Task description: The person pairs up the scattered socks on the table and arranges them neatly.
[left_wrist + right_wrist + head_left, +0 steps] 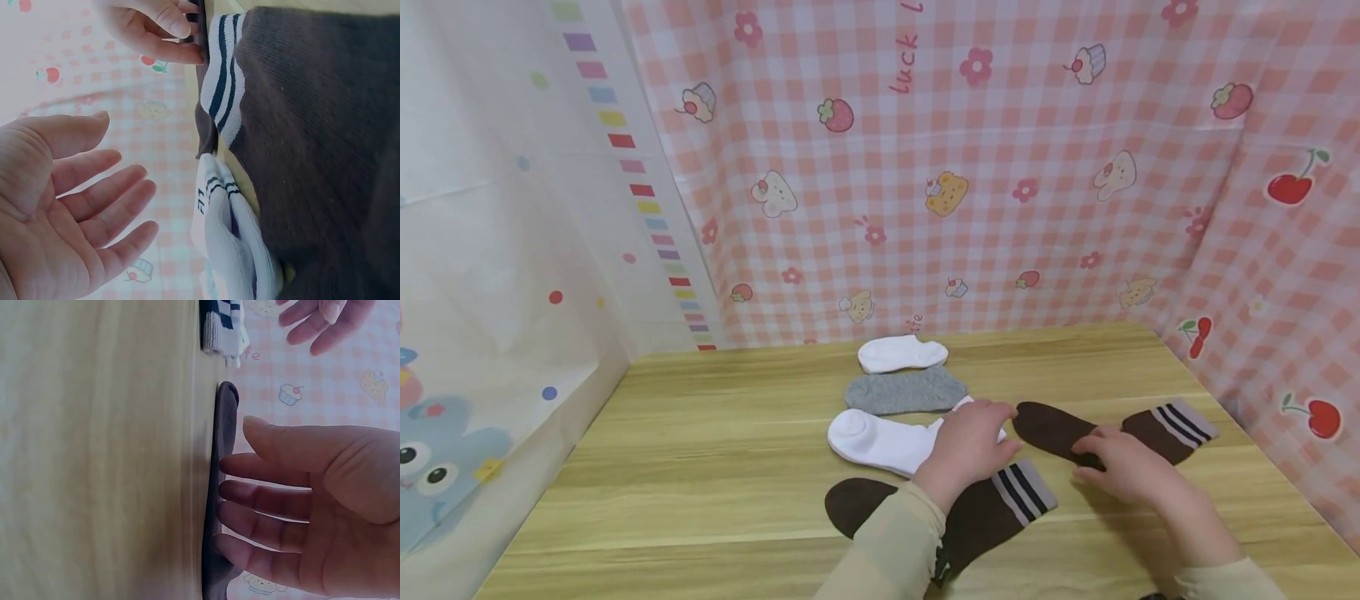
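On the right of the table lies a dark brown sock (1048, 427) with a grey, black-striped cuff. My right hand (1127, 471) touches its middle with the fingertips, thumb apart; in the right wrist view the fingers (269, 522) are nearly straight. My left hand (970, 442) is held over the cuff end of a white sock (876, 442), its fingers loosely extended and nothing in them, as the left wrist view shows. Nearer to me is a second dark brown striped sock (988, 517), partly hidden by my left sleeve (887, 542).
Behind the white sock lie a grey sock (906, 392) and a short white sock (898, 356), in a column. They rest on a wood-grain table (700, 467). A pink checked curtain (880, 267) hangs along the back and right, a white patterned one (512, 250) at the left.
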Available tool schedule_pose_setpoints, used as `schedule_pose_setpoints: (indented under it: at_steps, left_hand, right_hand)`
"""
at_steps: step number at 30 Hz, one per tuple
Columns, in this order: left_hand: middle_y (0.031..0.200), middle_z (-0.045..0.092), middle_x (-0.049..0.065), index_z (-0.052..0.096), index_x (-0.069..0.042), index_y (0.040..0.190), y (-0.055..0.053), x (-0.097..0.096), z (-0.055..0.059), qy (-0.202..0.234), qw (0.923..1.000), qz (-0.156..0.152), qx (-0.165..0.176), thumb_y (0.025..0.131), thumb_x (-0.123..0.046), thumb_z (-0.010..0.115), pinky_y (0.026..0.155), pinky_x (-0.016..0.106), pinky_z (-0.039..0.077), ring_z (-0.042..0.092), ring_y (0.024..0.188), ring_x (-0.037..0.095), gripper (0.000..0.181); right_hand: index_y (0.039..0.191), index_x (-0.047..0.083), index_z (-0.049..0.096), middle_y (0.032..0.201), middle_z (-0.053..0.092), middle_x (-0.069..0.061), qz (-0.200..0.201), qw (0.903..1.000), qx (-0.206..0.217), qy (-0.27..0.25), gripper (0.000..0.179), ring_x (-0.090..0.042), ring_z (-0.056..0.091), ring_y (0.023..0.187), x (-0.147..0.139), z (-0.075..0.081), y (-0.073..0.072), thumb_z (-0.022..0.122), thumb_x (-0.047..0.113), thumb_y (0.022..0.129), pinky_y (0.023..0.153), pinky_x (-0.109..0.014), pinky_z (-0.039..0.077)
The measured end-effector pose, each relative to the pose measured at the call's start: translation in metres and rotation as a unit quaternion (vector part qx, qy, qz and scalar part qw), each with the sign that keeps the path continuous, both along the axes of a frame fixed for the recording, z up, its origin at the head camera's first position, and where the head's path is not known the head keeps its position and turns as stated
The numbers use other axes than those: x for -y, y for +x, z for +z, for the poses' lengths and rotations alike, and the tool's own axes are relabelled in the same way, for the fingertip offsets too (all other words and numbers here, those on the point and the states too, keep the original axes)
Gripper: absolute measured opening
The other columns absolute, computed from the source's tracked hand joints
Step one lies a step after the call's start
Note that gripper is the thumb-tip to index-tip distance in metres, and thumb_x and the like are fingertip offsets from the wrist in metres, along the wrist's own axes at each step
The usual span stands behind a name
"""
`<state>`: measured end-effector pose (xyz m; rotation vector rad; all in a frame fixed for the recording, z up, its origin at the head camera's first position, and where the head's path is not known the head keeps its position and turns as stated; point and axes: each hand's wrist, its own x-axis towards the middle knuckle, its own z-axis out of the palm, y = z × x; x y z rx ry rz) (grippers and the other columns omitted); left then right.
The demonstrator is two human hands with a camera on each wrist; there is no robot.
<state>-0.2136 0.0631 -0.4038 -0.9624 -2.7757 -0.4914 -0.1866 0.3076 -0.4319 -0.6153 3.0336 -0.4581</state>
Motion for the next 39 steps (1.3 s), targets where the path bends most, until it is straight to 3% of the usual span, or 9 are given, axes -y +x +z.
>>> schedule_pose_setpoints:
  at_steps: [9,13,18,24,27,33,39]
  left_hand:
    - [0.119,0.068,-0.003,0.068,-0.017,0.125,-0.003,-0.013,0.003,-0.001,0.9981,0.026,0.056,0.092,-0.035,0.070,0.088,0.023,0.049,0.062,0.110,0.012,0.038]
    - [0.119,0.068,-0.004,0.067,-0.018,0.126,-0.003,-0.020,0.004,-0.003,0.9964,0.045,0.072,0.093,-0.037,0.069,0.086,0.024,0.050,0.062,0.109,0.011,0.039]
    - [0.115,0.068,-0.004,0.068,-0.021,0.124,-0.001,-0.028,0.004,-0.015,0.9957,0.077,0.050,0.093,-0.041,0.068,0.082,0.028,0.051,0.063,0.104,0.013,0.037]
    - [0.114,0.068,-0.005,0.069,-0.023,0.121,0.000,-0.037,-0.002,-0.036,0.9947,0.096,-0.012,0.090,-0.043,0.069,0.083,0.031,0.049,0.062,0.103,0.015,0.036]
    - [0.116,0.066,-0.005,0.068,-0.024,0.121,0.001,-0.041,-0.006,-0.046,0.9939,0.097,-0.026,0.090,-0.044,0.069,0.086,0.033,0.047,0.060,0.107,0.016,0.037]
    - [0.124,0.062,-0.007,0.065,-0.026,0.126,0.001,-0.046,-0.010,-0.053,0.9934,0.101,0.003,0.091,-0.046,0.068,0.092,0.034,0.044,0.055,0.114,0.015,0.040]
    - [0.125,0.061,-0.006,0.065,-0.026,0.124,-0.003,-0.051,-0.015,-0.060,0.9923,0.105,0.026,0.089,-0.049,0.069,0.091,0.034,0.044,0.053,0.115,0.015,0.042]
  right_hand:
    - [0.102,0.003,0.071,0.100,0.064,-0.009,0.004,0.9998,0.003,-0.019,0.026,-0.029,0.063,0.091,-0.002,0.000,0.005,0.077,0.021,0.085,0.079,-0.048,0.052]
    - [0.103,0.003,0.071,0.099,0.065,-0.007,0.005,0.9994,0.000,-0.035,0.026,-0.021,0.062,0.084,-0.003,0.003,0.007,0.076,0.021,0.086,0.074,-0.040,0.052]
    - [0.104,0.002,0.071,0.098,0.065,-0.005,-0.003,0.9983,0.010,-0.057,0.024,-0.011,0.058,0.077,-0.008,0.009,0.006,0.074,0.020,0.089,0.067,-0.033,0.050]
    - [0.106,0.000,0.070,0.100,0.068,-0.009,-0.030,0.9975,0.005,-0.064,0.024,-0.016,0.062,0.080,-0.016,0.016,0.005,0.071,0.018,0.091,0.069,-0.037,0.053]
    - [0.107,-0.001,0.070,0.099,0.068,-0.007,-0.050,0.9968,-0.001,-0.063,0.025,-0.017,0.062,0.081,-0.021,0.016,0.005,0.071,0.019,0.092,0.070,-0.039,0.052]
    - [0.107,-0.001,0.070,0.096,0.068,-0.004,-0.060,0.9957,-0.012,-0.070,0.025,-0.015,0.060,0.080,-0.029,0.017,0.005,0.071,0.019,0.092,0.067,-0.036,0.051]
    - [0.108,-0.004,0.069,0.096,0.069,-0.008,-0.068,0.9952,-0.016,-0.068,0.026,-0.023,0.064,0.083,-0.038,0.017,-0.001,0.069,0.016,0.093,0.070,-0.043,0.053]
